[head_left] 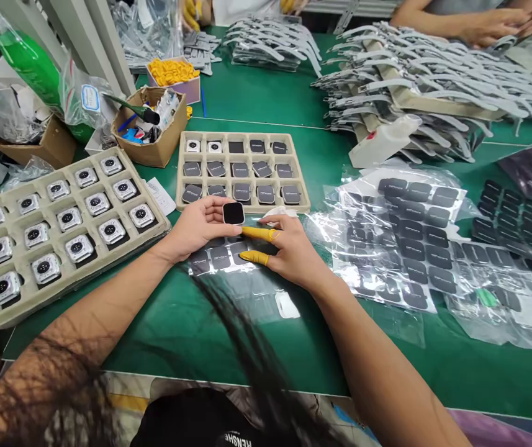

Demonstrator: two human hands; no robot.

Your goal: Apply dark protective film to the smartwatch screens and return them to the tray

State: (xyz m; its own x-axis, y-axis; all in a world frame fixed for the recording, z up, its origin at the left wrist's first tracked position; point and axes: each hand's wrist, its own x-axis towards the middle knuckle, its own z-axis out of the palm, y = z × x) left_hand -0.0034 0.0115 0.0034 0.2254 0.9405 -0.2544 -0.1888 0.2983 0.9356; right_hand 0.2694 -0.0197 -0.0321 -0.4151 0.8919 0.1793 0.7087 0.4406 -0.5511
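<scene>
My left hand [195, 225] is closed on a smartwatch body [233, 213], its dark square screen facing up. Yellow finger covers sit on the thumb and index finger of my right hand [293, 251]. These two digits are apart; the index fingertip is close to the watch's lower edge. Below the hands lies a clear sheet of dark square stickers [220, 258]. Beyond the hands stands a beige compartment tray [303, 202], where dark printed squares cover most watches. Another tray [67, 214] at the left holds watch bodies with their sensor backs up.
Sheets of dark stickers [412, 248] in clear plastic spread to the right. A white bottle [384, 141] leans before stacked grey watch straps [400, 81]. A cardboard box [156, 139] and a box of yellow finger covers [172, 72] stand behind. Another person's hands [498, 26] are at upper right.
</scene>
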